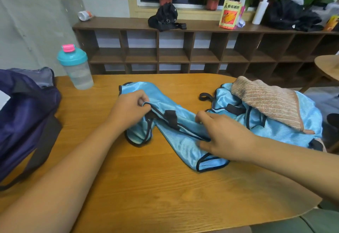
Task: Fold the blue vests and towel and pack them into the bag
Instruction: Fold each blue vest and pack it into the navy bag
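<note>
Left hand [131,110] pinches the black-piped edge of the glossy blue vest [183,144]; right hand [225,135] presses it, fingers straight

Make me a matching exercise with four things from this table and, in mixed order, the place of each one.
Things:
1. towel
2. bag
3. bottle
4. middle vest

Places:
a. under the left hand and right hand
b. at the left edge of the table
c. on the right vest pile
d. upright, back left

Pairs: 1-c, 2-b, 3-d, 4-a
</note>
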`<action>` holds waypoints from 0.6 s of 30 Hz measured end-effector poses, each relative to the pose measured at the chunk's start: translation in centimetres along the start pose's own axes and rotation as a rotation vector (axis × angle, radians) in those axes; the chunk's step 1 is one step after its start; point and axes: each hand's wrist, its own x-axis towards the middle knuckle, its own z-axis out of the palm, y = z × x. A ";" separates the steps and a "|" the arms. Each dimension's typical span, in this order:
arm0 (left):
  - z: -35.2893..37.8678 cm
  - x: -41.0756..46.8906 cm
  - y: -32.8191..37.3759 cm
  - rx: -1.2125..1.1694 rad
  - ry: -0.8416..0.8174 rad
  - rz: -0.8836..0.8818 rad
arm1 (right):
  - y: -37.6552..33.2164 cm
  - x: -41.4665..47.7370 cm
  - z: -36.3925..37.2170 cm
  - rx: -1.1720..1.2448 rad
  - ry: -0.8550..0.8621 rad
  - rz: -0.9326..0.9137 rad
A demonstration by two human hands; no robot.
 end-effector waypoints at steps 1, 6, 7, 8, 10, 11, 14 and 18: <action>-0.5 0.3 -0.5 0.018 0.013 -0.020 | 0.3 -0.1 -0.1 0.001 -0.008 0.006; -2.3 1.2 -3.0 0.099 0.042 -0.059 | 2.4 0.4 -0.9 0.024 0.052 0.061; -2.6 1.2 -3.2 0.087 0.019 -0.053 | 2.9 0.7 -1.2 0.043 0.074 0.080; -2.7 1.3 -3.2 0.060 -0.011 -0.037 | 3.4 1.1 -1.5 0.069 0.101 0.096; -2.8 1.1 -2.3 -0.044 -0.072 0.008 | 3.9 1.9 -2.5 0.141 0.142 0.122; -2.7 0.9 -1.5 -0.100 -0.093 0.030 | 3.9 2.3 -3.0 0.178 0.153 0.127; -1.8 -0.1 1.5 -0.146 -0.102 0.152 | 3.5 3.7 -4.5 0.244 0.179 0.128; 0.0 -1.1 5.6 0.058 -0.073 0.396 | 1.9 5.3 -6.2 0.270 0.220 0.082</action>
